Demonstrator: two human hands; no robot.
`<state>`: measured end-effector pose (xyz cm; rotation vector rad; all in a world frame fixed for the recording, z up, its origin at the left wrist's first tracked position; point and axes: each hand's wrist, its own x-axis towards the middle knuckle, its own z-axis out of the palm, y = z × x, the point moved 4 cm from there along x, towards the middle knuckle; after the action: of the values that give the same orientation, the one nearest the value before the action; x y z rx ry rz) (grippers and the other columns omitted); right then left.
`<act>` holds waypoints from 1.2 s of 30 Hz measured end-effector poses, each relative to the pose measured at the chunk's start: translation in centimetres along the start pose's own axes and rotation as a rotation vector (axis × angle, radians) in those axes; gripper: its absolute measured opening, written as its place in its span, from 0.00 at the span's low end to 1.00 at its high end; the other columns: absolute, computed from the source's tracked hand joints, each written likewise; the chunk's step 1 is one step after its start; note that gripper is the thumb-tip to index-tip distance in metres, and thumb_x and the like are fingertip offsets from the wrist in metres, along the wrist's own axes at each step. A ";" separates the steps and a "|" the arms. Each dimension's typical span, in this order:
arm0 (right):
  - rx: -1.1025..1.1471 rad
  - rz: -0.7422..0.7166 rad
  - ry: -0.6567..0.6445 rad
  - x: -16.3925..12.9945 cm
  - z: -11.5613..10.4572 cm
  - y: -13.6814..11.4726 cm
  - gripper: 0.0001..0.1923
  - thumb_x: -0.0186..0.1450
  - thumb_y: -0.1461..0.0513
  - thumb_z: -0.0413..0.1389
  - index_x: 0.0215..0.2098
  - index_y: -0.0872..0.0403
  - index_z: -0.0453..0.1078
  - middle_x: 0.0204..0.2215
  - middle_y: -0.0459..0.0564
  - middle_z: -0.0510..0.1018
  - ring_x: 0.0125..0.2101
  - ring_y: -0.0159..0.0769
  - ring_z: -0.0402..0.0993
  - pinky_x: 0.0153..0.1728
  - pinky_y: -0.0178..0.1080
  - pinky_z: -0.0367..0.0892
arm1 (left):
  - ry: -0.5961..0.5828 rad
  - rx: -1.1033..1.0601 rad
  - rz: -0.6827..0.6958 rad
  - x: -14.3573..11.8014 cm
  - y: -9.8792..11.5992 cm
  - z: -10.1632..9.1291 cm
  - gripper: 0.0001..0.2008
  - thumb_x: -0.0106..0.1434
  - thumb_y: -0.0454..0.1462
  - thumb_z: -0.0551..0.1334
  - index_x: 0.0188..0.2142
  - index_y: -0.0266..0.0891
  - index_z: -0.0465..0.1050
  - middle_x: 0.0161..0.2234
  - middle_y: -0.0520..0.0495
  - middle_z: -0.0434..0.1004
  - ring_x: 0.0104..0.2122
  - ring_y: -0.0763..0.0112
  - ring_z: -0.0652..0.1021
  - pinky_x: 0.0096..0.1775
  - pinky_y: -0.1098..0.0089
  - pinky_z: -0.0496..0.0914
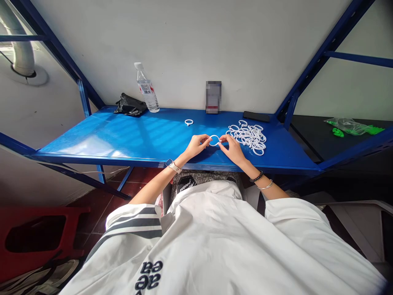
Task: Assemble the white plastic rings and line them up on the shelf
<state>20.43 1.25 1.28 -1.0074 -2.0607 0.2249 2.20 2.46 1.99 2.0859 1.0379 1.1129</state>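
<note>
So the big thing here is a glossy blue metal shelf (123, 139) bolted into a blue steel frame, running left to right against a plain white wall, and the person in a white t-shirt sits right up at its near edge. Off to the far right, on a darker surface past the frame, there's a clear plastic bag (350, 125) with bright green bits inside and one green piece lying just outside it. At the far left of the shelf stands a clear plastic water bottle with a white cap (146, 89), looks close to empty, can't really tell how much is in it, and a crumpled black plastic bag (130, 105) lies just left of it. A flat black phone (256, 116) lies at the far right by the wall. Right of centre is a loose pile of white plastic rings (249, 136), and a single stray white ring (188, 122) sits alone farther back, well apart from the pile. Near the front edge, just left of the pile, the left hand (198, 146) and right hand (233, 148) both pinch one white plastic ring (214, 140) between them, fingertips closed on opposite sides of it.
</note>
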 end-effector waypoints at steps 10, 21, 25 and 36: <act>-0.011 -0.006 0.035 0.0 -0.2 -0.1 0.09 0.71 0.55 0.51 0.43 0.49 0.69 0.38 0.53 0.79 0.39 0.46 0.76 0.43 0.48 0.72 | -0.010 -0.006 -0.012 -0.1 0.3 0.0 0.27 0.68 0.56 0.52 0.35 0.36 0.74 0.25 0.47 0.78 0.24 0.72 0.75 0.29 0.72 0.69; -0.030 -0.006 0.049 -0.1 -0.5 -0.4 0.10 0.72 0.54 0.49 0.40 0.49 0.69 0.35 0.52 0.80 0.37 0.45 0.77 0.41 0.47 0.71 | -0.041 -0.015 0.001 -0.3 0.8 0.1 0.24 0.68 0.54 0.54 0.43 0.36 0.73 0.26 0.49 0.78 0.23 0.73 0.74 0.29 0.73 0.67; -0.041 -0.006 0.037 -0.1 -0.4 -0.5 0.11 0.73 0.54 0.48 0.40 0.49 0.70 0.33 0.52 0.80 0.37 0.46 0.77 0.42 0.47 0.70 | -0.101 -0.019 0.050 -0.4 1.2 0.4 0.29 0.60 0.53 0.64 0.54 0.37 0.66 0.29 0.51 0.77 0.25 0.74 0.74 0.28 0.75 0.67; -0.020 -0.018 -0.013 -0.1 -0.3 -0.9 0.16 0.73 0.49 0.46 0.43 0.48 0.69 0.33 0.51 0.80 0.36 0.45 0.78 0.40 0.46 0.71 | -0.105 0.007 0.029 -0.2 0.7 0.4 0.25 0.62 0.54 0.63 0.48 0.36 0.72 0.31 0.47 0.79 0.26 0.72 0.76 0.30 0.74 0.70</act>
<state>20.15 0.53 1.83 -1.0022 -2.0864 0.2021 2.73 1.82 2.25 2.1468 0.9651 1.0031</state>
